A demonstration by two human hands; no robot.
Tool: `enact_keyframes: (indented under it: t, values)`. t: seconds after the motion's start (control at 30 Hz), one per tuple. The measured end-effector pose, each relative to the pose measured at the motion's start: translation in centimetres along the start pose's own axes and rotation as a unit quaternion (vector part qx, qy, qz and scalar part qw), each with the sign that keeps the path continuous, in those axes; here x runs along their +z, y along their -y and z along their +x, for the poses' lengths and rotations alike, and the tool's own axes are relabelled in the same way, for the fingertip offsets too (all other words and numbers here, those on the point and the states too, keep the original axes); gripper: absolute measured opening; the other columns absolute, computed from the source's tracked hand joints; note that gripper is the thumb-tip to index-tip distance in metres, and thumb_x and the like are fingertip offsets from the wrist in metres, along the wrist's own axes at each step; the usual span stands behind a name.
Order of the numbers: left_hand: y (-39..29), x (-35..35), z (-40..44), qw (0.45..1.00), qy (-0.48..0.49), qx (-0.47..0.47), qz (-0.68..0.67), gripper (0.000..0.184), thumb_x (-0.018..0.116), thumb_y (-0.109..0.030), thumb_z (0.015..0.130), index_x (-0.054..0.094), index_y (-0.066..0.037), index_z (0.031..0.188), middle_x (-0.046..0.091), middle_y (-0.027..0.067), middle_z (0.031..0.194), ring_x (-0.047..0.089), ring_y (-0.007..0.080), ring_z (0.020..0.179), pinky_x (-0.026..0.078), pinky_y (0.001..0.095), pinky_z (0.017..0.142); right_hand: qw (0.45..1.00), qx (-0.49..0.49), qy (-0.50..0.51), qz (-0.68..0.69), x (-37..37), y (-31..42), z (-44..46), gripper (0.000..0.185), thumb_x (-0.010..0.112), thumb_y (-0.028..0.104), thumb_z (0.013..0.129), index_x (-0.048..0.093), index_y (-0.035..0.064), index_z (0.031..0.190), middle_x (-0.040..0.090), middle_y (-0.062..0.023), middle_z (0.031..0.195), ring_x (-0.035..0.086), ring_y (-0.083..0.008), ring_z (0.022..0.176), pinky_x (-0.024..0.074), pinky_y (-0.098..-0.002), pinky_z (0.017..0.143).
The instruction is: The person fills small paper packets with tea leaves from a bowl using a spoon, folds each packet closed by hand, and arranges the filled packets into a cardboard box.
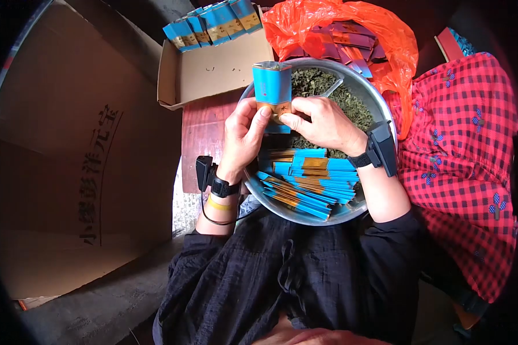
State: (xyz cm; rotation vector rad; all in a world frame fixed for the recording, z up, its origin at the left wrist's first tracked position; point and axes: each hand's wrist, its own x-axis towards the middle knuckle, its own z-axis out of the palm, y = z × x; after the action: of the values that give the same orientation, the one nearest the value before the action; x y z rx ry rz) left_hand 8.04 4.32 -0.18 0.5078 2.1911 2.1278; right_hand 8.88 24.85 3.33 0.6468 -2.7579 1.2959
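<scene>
A blue and gold packet [273, 86] is held upright over the basin, its top open and something dark showing inside. My left hand [246, 129] grips its left side, thumb on the front. From the right, my right hand [322, 122] closes on its lower right edge. Beneath my hands is a round metal basin [385, 103] with dried green leaves [354, 106] in its far part. A clear plastic scoop [332, 87] lies on the leaves. Many flat blue and gold packets [311, 178] are stacked in the near part of the basin.
Several blue packets [216, 23] stand in a shallow cardboard tray [213, 72] at the back left. A red plastic bag [339, 12] holds reddish packets [351, 40] behind the basin. A large cardboard box [57, 161] stands left; red checked cloth [460, 126] hangs right.
</scene>
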Motion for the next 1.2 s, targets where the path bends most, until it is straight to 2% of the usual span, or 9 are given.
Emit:
enact_keyframes:
  t: [0.13, 0.23, 0.5, 0.6, 0.63, 0.8, 0.93, 1.0, 1.2]
  values:
    - [-0.1, 0.2, 0.1, 0.999, 0.001, 0.036, -0.020, 0.019, 0.059, -0.017, 0.101, 0.061, 0.000, 0.108, 0.066, 0.0000, 0.095, 0.057, 0.0050, 0.085, 0.047, 0.0205, 0.077, 0.999, 0.006, -0.018, 0.045, 0.0, 0.1, 0.1, 0.032, 0.065, 0.032, 0.092, 0.059, 0.0022, 0.081, 0.063, -0.0173, 0.069, 0.064, -0.0356, 0.065, 0.0491, -0.0430, 0.059]
    - [-0.1, 0.0, 0.1, 0.999, 0.027, 0.032, 0.022, 0.023, 0.060, -0.018, 0.100, 0.061, 0.001, 0.112, 0.068, 0.0027, 0.093, 0.060, 0.0081, 0.085, 0.050, 0.0246, 0.077, 0.994, 0.027, -0.076, 0.079, -0.7, 0.4, 0.1, 0.030, 0.068, 0.028, 0.092, 0.061, -0.0001, 0.083, 0.060, -0.0093, 0.069, 0.059, -0.0164, 0.062, 0.0481, -0.0319, 0.060]
    - [-1.6, 0.8, 0.2, 0.999, 0.017, 0.003, -0.028, 0.033, 0.062, -0.018, 0.098, 0.056, 0.001, 0.124, 0.069, 0.0067, 0.105, 0.064, 0.0135, 0.095, 0.051, 0.0270, 0.083, 0.992, -0.058, -0.112, -0.006, -0.3, 0.8, 0.0, 0.021, 0.072, 0.022, 0.087, 0.063, 0.0035, 0.083, 0.064, -0.0103, 0.072, 0.064, -0.0250, 0.064, 0.0511, -0.0341, 0.061]
    - [-1.0, 0.6, 0.2, 0.997, 0.035, 0.067, -0.029, 0.040, 0.064, -0.024, 0.097, 0.055, 0.001, 0.127, 0.067, 0.0075, 0.109, 0.063, 0.0138, 0.098, 0.051, 0.0285, 0.085, 0.975, -0.070, -0.017, 0.211, 0.3, 1.3, 0.0, 0.016, 0.071, 0.013, 0.087, 0.065, 0.0020, 0.096, 0.067, -0.0097, 0.085, 0.067, -0.0198, 0.079, 0.0533, -0.0333, 0.072]
    - [-0.7, -0.1, 0.0, 0.992, 0.100, 0.017, -0.069, 0.042, 0.064, -0.030, 0.097, 0.057, 0.001, 0.126, 0.067, 0.0065, 0.108, 0.061, 0.0118, 0.099, 0.051, 0.0284, 0.086, 0.973, -0.087, -0.020, 0.214, 0.6, 1.5, -0.1, 0.017, 0.070, 0.009, 0.087, 0.064, 0.0005, 0.100, 0.067, -0.0089, 0.088, 0.066, -0.0172, 0.083, 0.0528, -0.0320, 0.076]
    - [-0.8, 0.0, -0.2, 0.995, 0.093, -0.011, 0.023, 0.034, 0.061, -0.031, 0.099, 0.063, 0.000, 0.114, 0.068, 0.0026, 0.093, 0.060, 0.0095, 0.085, 0.049, 0.0249, 0.075, 0.993, 0.010, -0.058, 0.101, -0.5, 1.5, -0.1, 0.018, 0.068, 0.016, 0.091, 0.063, 0.0012, 0.101, 0.067, -0.0075, 0.087, 0.065, -0.0137, 0.079, 0.0528, -0.0298, 0.074]
    - [-1.0, 0.5, -0.2, 0.994, 0.106, -0.031, -0.008, 0.031, 0.059, -0.031, 0.100, 0.066, -0.002, 0.107, 0.068, 0.0025, 0.086, 0.059, 0.0087, 0.078, 0.048, 0.0251, 0.069, 0.977, 0.039, -0.087, 0.193, -0.4, -0.4, 0.3, 0.028, 0.067, 0.021, 0.094, 0.060, 0.0014, 0.112, 0.066, -0.0041, 0.093, 0.062, -0.0104, 0.086, 0.0519, -0.0266, 0.080]
    - [-0.9, 0.4, -0.3, 0.991, 0.117, -0.066, -0.004, 0.031, 0.060, -0.031, 0.100, 0.065, -0.001, 0.107, 0.067, 0.0025, 0.085, 0.058, 0.0085, 0.078, 0.048, 0.0258, 0.069, 0.929, 0.038, 0.027, 0.367, -0.6, -0.7, 0.3, 0.027, 0.066, 0.021, 0.094, 0.061, 0.0011, 0.111, 0.064, -0.0032, 0.093, 0.060, -0.0085, 0.089, 0.0513, -0.0262, 0.080]
    - [-1.4, 0.5, -0.2, 0.994, 0.079, -0.018, 0.076, 0.034, 0.063, -0.030, 0.098, 0.062, 0.002, 0.110, 0.066, 0.0029, 0.086, 0.056, 0.0084, 0.080, 0.049, 0.0268, 0.071, 0.978, 0.009, -0.008, 0.208, -0.8, 0.1, 0.2, 0.020, 0.067, 0.020, 0.094, 0.063, 0.0003, 0.092, 0.054, 0.0044, 0.074, 0.047, -0.0044, 0.069, 0.0414, -0.0234, 0.061]
